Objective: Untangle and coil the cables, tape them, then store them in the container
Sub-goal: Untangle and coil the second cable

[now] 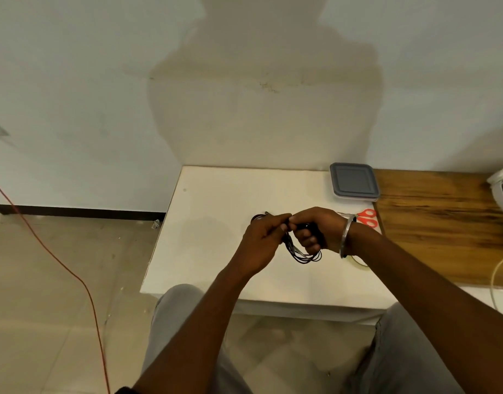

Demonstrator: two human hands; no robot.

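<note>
- head view: left hand (261, 240) and right hand (315, 228) both grip the black cable coil (307, 255) above the desk (216, 209).
- if either grip slackens, loops may spring loose before taping.

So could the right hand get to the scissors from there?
Probably yes. The scissors lie just beyond the right hand, beside its wrist, with nothing between. But that hand grips the cable, as does the left hand, so it would have to let go first.
</note>
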